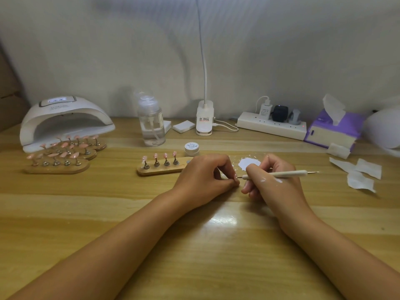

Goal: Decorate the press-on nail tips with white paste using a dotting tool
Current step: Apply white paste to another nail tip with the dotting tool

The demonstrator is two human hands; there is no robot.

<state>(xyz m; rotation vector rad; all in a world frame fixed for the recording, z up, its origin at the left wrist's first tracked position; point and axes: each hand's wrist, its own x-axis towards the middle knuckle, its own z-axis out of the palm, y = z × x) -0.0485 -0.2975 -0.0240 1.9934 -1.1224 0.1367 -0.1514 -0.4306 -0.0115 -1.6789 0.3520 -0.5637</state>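
Right hand [276,182] holds dotting tool [281,174], tip at left hand's [203,175] pinched fingertips [234,182].

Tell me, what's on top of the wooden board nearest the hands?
Four pink nail tips on small metal stands sit on the long wooden board. Its right end is covered by the left hand, so anything there is hidden.

table [86,213]: wood, smooth and shiny
dotting tool [285,173]: dull white handle, thin metal tips
nail stand [161,171]: pale wood, little metal holders
nail tips [165,155]: pink, shiny
bottle [151,124]: see-through plastic
wipes [365,169]: soft white paper
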